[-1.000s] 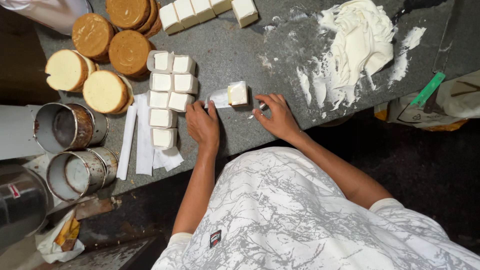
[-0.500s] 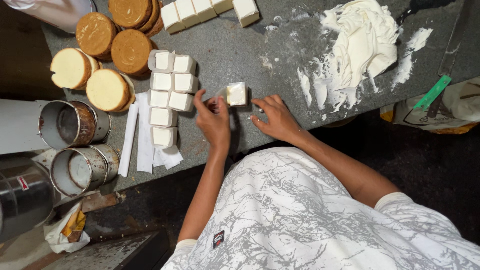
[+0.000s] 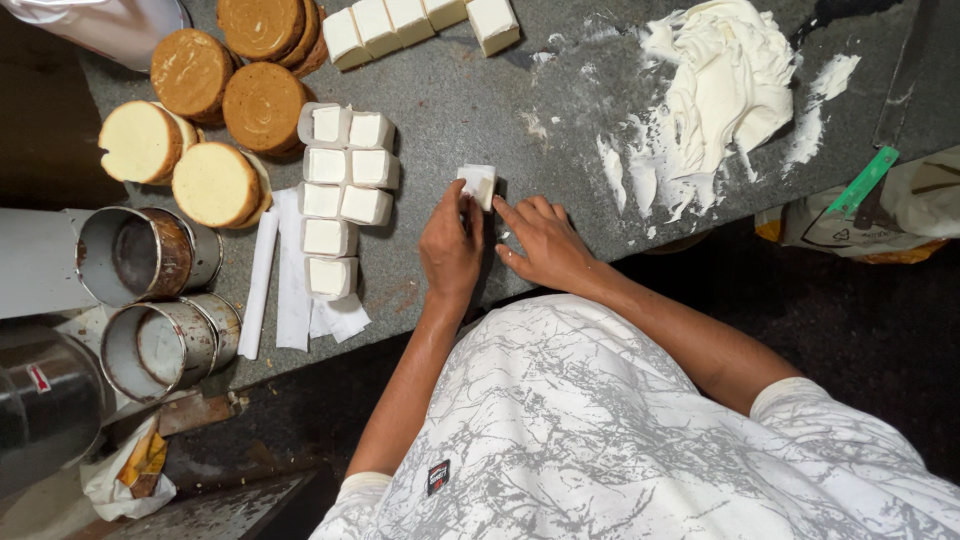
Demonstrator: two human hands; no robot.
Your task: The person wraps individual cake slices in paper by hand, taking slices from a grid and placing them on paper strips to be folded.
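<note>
A small white square cake piece (image 3: 479, 185) stands on the grey stone counter (image 3: 560, 110), with a thin white strip around its side. My left hand (image 3: 451, 245) pinches the piece at its left side. My right hand (image 3: 541, 240) lies beside it with fingers spread, the index fingertip touching the piece's lower right edge. To the left, several more white square pieces (image 3: 345, 190) sit in two columns, each wrapped in a strip.
Round brown and pale sponge cakes (image 3: 215, 95) sit at the far left. Two metal ring tins (image 3: 150, 300) and loose white strips (image 3: 275, 270) lie nearby. A heap of white cream (image 3: 725, 80) is at the right, with a green-handled tool (image 3: 865, 180). More white squares (image 3: 420, 22) line the top.
My left hand has moved up onto the piece's left side and closed on it. My right hand has slid nearer, and its index finger now reaches the piece.
</note>
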